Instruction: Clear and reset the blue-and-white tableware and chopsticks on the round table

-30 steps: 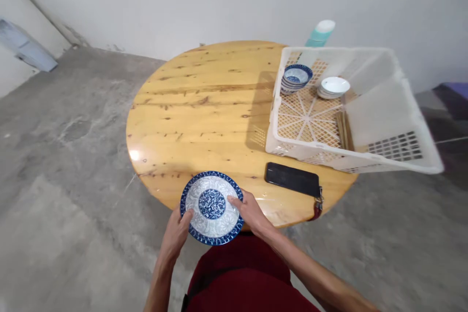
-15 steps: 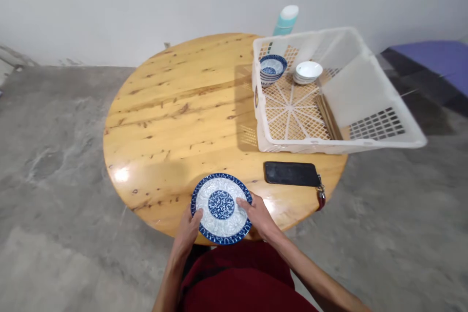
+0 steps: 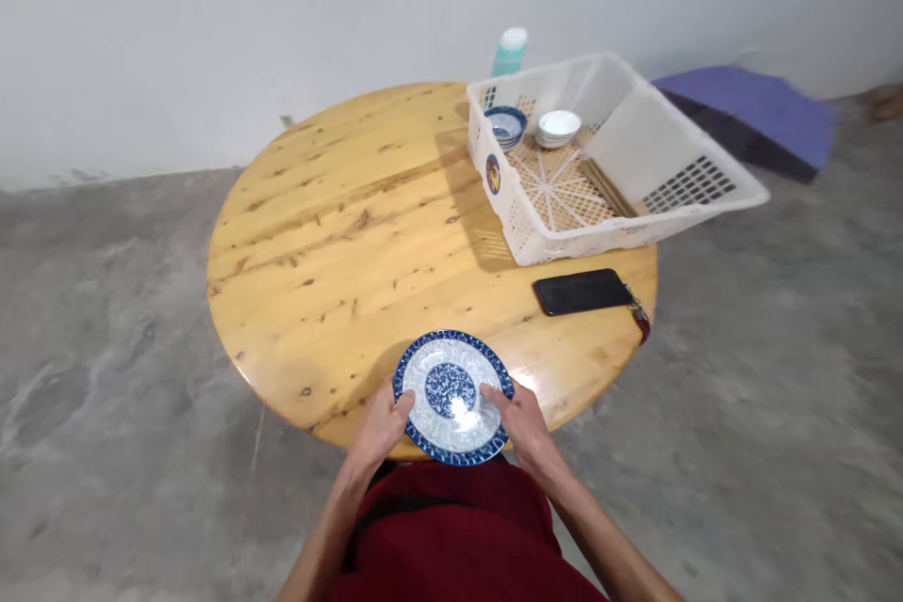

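A round blue-and-white patterned plate [image 3: 451,433] is at the near edge of the wooden table, face up. My left hand [image 3: 385,419] grips its left rim, thumb on top and fingers hidden underneath. On the opposite rim, my right hand [image 3: 520,414] is closed the same way, its thumb resting on the plate's inner face. Whether there is more than one plate in my hands, I cannot tell. Beyond the right hand lies a black phone [image 3: 584,293] with a strap.
The round wooden table [image 3: 339,254] carries a white plastic basket [image 3: 550,249] at its far right. Inside are stacked blue-rimmed bowls [image 3: 506,124], white bowls [image 3: 558,127] and chopsticks [image 3: 608,188]. Behind it stands a teal bottle [image 3: 509,54] with a white cap. A purple object [image 3: 762,108] is further right.
My view has turned, so the basket and table appear tilted and shifted. Both hands keep hold of the plate, which sits slightly further right in view and catches a bright reflection.
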The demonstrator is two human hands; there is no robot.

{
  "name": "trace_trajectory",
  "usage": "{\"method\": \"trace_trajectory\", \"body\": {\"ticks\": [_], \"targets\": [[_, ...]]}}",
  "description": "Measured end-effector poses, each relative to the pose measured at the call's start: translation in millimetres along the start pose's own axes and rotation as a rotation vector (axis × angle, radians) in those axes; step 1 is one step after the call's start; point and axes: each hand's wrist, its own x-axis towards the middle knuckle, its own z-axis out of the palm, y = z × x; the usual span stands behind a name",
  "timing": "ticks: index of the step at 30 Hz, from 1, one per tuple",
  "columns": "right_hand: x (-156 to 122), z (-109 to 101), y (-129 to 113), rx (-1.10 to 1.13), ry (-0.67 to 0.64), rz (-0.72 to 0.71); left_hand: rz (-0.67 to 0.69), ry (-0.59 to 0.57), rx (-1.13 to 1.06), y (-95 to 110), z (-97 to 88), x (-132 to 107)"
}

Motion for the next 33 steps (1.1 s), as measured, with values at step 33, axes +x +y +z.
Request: {"method": "trace_trajectory", "body": {"ticks": [33], "targets": [[-12.2,145.5,19.4,0.133,0.064,-0.048,0.001,-0.066,0.106,-2.7,-139.9,39.1]]}}
